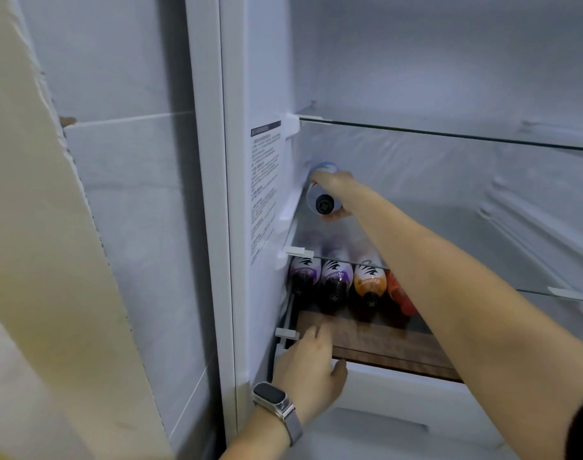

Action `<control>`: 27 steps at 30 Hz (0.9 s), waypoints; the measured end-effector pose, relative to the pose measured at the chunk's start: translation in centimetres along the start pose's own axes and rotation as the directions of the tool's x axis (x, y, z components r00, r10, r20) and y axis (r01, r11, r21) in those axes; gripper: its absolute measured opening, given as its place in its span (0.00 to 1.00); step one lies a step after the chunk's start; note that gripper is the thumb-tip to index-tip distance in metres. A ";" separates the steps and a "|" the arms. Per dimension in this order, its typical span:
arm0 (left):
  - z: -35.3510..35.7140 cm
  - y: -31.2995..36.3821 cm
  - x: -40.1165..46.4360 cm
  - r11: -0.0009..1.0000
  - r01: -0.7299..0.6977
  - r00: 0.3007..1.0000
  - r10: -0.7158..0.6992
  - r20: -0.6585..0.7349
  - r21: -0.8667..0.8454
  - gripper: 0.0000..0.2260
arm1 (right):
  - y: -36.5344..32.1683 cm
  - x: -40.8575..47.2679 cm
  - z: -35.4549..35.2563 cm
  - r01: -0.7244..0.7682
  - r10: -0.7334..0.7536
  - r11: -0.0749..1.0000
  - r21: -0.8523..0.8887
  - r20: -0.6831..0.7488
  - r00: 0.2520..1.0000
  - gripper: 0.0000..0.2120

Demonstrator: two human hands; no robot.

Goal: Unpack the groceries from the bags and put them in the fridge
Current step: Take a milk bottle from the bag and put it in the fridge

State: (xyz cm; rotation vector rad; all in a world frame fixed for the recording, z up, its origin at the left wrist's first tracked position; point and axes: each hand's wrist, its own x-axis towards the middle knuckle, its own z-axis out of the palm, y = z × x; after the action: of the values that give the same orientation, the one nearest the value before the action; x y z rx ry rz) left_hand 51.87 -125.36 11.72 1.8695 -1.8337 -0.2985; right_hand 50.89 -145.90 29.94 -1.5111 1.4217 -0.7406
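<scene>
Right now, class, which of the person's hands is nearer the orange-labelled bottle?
Left. The left hand rests on the shelf edge just below the orange-labelled bottle; the right hand is one shelf higher, holding a clear bottle.

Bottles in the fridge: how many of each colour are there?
Purple-labelled dark plastic bottles: 2
Orange-labelled plastic bottle: 1
Red plastic bottle: 1
Clear plastic bottle with dark cap, held in right hand: 1
Total: 5

glass shelf [449, 134] glossy | plastic btl [316, 197] | tray [383, 340] prob. wood, matt
</scene>
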 end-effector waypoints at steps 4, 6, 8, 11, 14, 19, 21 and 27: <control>0.1 0.0 0.3 1.000 0.012 0.999 -0.011 -0.036 0.023 0.14 | -0.6 -0.5 0.7 0.032 -0.027 0.966 -0.258 0.025 0.999 0.21; 0.1 -0.1 0.3 1.000 0.017 0.999 -0.016 -0.045 0.026 0.13 | -0.7 -0.8 0.4 0.029 -0.018 0.935 -0.353 0.033 0.999 0.21; 0.2 -0.2 0.4 1.000 0.023 0.999 -0.022 -0.047 0.021 0.13 | -0.6 -0.9 0.0 0.018 -0.008 0.919 -0.393 0.028 1.000 0.21; 0.2 -0.1 0.5 0.999 0.033 0.999 -0.033 -0.017 0.007 0.14 | 0.3 -0.8 -0.5 0.031 -0.015 0.920 -0.392 0.044 0.999 0.29; 0.2 -0.1 0.2 0.999 0.042 0.998 -0.043 0.050 0.022 0.14 | 1.3 -0.9 -1.1 0.135 -0.144 0.892 -0.431 0.013 0.990 0.34; 0.1 0.0 -0.3 0.998 0.050 0.994 -0.052 0.098 0.024 0.20 | 3.5 -2.2 -3.6 0.249 -0.304 0.825 -0.507 -0.026 0.952 0.20; 0.1 0.1 -0.8 0.999 0.053 0.992 -0.054 0.117 0.011 0.21 | 5.2 -3.1 -4.5 0.287 -0.366 0.795 -0.534 -0.044 0.930 0.13; 1.1 0.4 -3.4 0.997 0.077 0.986 -0.076 0.152 -0.006 0.22 | 10.0 -7.2 -6.2 0.272 -0.499 0.727 -0.630 -0.214 0.840 0.12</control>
State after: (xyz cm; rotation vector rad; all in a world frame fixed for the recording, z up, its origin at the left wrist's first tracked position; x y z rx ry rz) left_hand 50.76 -122.24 10.39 1.9596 -1.8557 -0.4893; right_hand 39.95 -139.45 24.58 -2.3052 1.7307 -0.9389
